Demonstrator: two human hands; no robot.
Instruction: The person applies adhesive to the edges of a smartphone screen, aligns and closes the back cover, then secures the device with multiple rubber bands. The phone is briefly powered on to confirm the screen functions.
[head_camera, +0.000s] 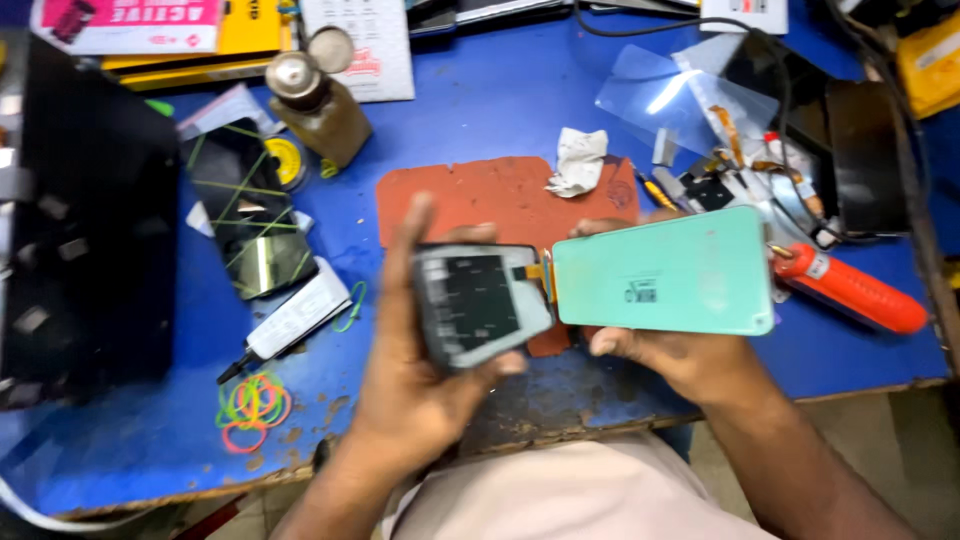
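My left hand (420, 370) wraps its fingers around one dark screen panel (480, 305); my right hand (660, 355) grips one mint-green phone back (665, 272), edges touching, above the blue tabletop's (480, 100) near edge, beside one red mat (500, 195).

Screen panel (478, 305) left of phone body (662, 271), both above mat (500, 200).

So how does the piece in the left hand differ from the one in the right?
The left hand holds a dark grey screen part, tilted and mostly wrapped by the hand. The right hand holds a mint green back panel, longer, nearly level and gripped from below. Both are flat with rounded corners, and their ends meet.
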